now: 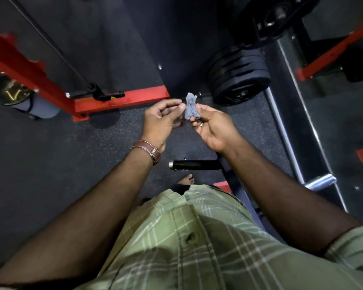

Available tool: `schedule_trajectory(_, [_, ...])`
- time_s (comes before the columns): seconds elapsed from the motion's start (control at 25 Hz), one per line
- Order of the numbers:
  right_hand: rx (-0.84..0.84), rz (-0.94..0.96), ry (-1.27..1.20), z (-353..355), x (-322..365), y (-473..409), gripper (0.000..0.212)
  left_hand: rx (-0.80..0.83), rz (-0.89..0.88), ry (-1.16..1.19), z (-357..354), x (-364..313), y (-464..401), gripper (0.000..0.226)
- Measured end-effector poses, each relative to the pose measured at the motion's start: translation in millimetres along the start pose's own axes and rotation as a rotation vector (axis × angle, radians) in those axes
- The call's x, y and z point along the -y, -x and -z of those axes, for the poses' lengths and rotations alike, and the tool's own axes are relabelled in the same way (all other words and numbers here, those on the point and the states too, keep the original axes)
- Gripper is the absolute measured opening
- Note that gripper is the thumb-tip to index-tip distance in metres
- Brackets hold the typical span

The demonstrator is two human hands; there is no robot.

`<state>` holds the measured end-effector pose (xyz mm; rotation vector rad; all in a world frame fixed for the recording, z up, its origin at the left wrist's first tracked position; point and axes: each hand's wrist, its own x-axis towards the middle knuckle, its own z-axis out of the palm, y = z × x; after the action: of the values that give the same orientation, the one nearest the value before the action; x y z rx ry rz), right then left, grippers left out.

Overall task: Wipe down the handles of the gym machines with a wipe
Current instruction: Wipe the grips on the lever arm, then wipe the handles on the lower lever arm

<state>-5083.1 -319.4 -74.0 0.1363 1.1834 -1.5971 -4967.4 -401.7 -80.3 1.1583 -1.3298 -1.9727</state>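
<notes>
Nearest, a black handle (194, 165) lies below the raised hands; above it a crumpled grey wipe (191, 109) hangs between them, pinched by the right hand (213, 127) and left hand (162, 122), with stacked weight plates (238, 77) beyond.

We've one view only: head cam, wide-angle, looking steeply down past our chest at both hands, close in, w/ gym floor (50, 164) below.

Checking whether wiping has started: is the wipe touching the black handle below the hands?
Apart. The head view shows the wipe pinched between the left hand and right hand, with bare floor between it and the black handle.
</notes>
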Motion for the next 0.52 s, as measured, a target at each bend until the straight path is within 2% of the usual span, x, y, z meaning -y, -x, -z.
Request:
schedule_trajectory(0.12, [0.096, 0.003, 0.005, -43, 5, 19, 0.019, -0.04, -0.217, -0.011, 26, -36, 20, 0.026])
schedule_trajectory(0.24, [0.224, 0.042, 0.142, -79, 9, 39, 0.011, -0.082, -0.371, -0.083, 50, -65, 37, 0.026])
schedule_trajectory(0.36, [0.314, 0.159, 0.37, -118, 1, 55, 0.031, -0.121, -0.433, -0.107, 79, -88, 55, 0.025])
schedule_trajectory(0.48, [0.349, 0.219, 0.497, -159, -6, 69, 0.007, -0.208, -0.455, -0.108, 106, -105, 79, 0.028])
schedule_trajectory(0.52, [0.363, 0.211, 0.514, -170, -8, 72, 0.006, -0.239, -0.459, -0.096, 113, -109, 87, 0.029])
